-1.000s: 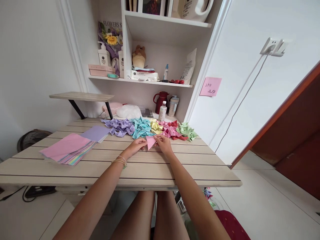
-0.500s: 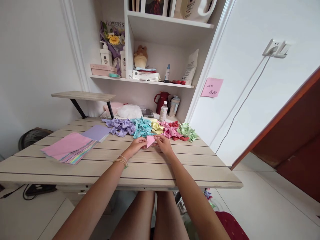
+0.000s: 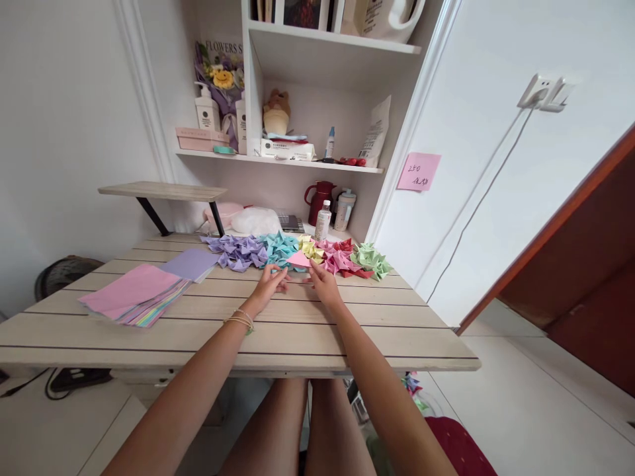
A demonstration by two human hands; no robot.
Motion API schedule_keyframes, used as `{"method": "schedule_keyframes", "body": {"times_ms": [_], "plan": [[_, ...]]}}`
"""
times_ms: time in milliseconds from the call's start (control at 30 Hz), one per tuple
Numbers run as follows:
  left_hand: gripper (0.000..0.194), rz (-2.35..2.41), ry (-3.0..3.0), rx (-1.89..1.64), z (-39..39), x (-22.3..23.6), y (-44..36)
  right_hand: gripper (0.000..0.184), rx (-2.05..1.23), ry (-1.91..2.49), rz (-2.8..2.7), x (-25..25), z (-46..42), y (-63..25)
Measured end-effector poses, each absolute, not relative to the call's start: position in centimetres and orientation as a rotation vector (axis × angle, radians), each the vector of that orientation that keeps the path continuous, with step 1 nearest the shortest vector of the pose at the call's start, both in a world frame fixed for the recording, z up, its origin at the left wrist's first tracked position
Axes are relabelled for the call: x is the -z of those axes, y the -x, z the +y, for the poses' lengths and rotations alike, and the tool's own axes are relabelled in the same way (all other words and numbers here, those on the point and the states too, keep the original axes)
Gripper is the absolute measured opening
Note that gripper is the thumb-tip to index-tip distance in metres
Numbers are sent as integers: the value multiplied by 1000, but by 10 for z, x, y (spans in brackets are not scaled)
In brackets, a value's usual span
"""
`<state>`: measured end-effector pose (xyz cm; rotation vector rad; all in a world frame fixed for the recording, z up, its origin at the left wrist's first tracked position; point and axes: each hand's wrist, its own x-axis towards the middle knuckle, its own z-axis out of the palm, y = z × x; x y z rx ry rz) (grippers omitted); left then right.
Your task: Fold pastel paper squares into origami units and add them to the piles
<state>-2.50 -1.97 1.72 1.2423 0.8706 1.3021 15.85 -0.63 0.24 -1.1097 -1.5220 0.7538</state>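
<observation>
A small folded piece of pink paper [image 3: 299, 259] is pinched at its right end by my right hand [image 3: 323, 283]. It is held up in front of the blue and yellow folded pieces. Just left of it, my left hand [image 3: 269, 287] has its fingers apart and holds nothing. Behind my hands lies a row of folded paper pieces in groups: purple [image 3: 241, 252], blue [image 3: 278, 248], yellow [image 3: 310, 248], pink with some red [image 3: 338, 258], and light green [image 3: 372, 260].
At the left of the wooden table [image 3: 278, 340] lie a fanned stack of coloured paper [image 3: 136, 293] and purple sheets [image 3: 191, 263]. A bottle [image 3: 323, 221], a red jug [image 3: 320, 201] and a cup [image 3: 344, 210] stand behind the row. A small raised shelf [image 3: 161, 191] is at the back left.
My left hand has let go of the pink paper and opened. The paper has turned and risen a little in my right hand.
</observation>
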Motion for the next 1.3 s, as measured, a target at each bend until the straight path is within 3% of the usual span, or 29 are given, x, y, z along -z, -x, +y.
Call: {"method": "schedule_keyframes", "body": {"times_ms": [400, 500, 600, 967, 1300], "plan": [[63, 704, -1614, -1245, -23, -12, 20, 55, -390, 1237, -1899, -8, -18, -153], [55, 791, -1633, -1288, -20, -10, 20, 52, -357, 1253, -1970, -11, -21, -152], [45, 853, -1577, -1333, -19, -11, 21, 52, -427, 1167, -1972, -11, -22, -151], [34, 1038, -1241, -1605, -12, -20, 29, 37, -728, 989, -1660, -12, -19, -153], [37, 1035, -1252, -1410, -12, -17, 26, 36, -1149, 924, -1247, -21, -18, -158]]}}
